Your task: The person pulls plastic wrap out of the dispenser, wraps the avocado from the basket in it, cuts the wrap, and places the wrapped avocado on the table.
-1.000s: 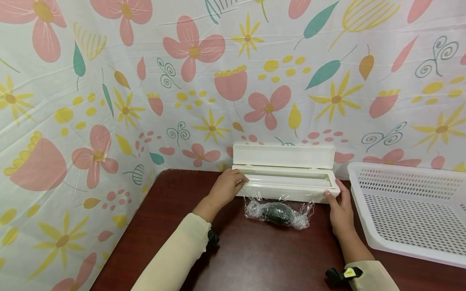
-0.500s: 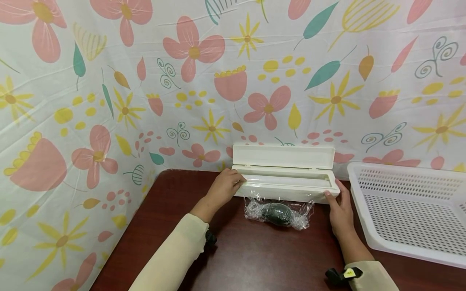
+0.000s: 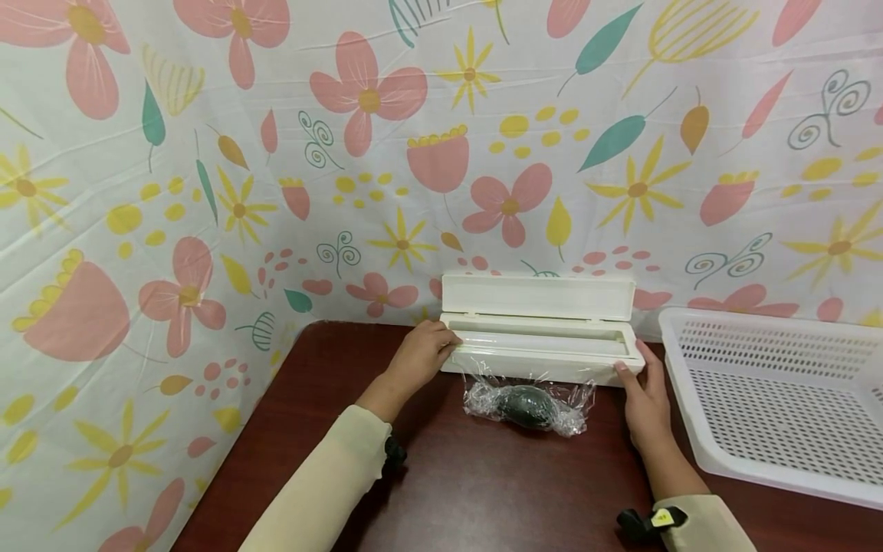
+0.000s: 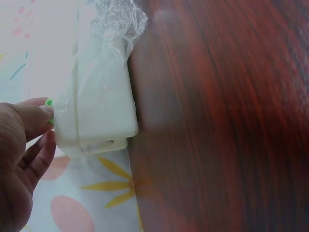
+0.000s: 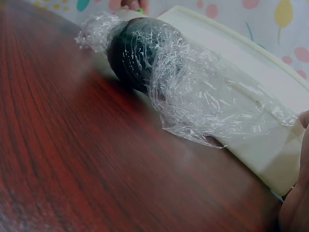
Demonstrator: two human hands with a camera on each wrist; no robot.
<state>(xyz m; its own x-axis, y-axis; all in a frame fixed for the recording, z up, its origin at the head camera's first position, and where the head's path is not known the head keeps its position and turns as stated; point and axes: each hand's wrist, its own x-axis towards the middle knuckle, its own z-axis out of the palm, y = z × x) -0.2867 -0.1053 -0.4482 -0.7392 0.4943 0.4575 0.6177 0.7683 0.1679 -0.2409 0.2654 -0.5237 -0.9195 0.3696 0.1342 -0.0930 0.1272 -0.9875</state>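
Note:
A long white cling film dispenser box (image 3: 538, 364) stands at the back of the table, lid up, with a pale roll (image 3: 538, 343) inside. My left hand (image 3: 418, 359) is at its left front edge; in the left wrist view its thumb and fingers pinch a small green slider (image 4: 49, 102), mostly hidden. My right hand (image 3: 647, 402) grips the box's right end, thumb in front and fingers round the side. Before the box lies a dark green oval thing (image 3: 527, 405), like an avocado, wrapped in clear film (image 5: 193, 96). This film still runs up to the box's front edge.
A white perforated plastic basket (image 3: 713, 458) stands to the right, close beside my right hand. Behind the table (image 3: 510, 498) hangs a flower-print cloth (image 3: 386, 192), which also covers the left side.
My left hand has slid slightly left along the box's front edge to its left end. The right hand, the box and the wrapped oval have stayed in place.

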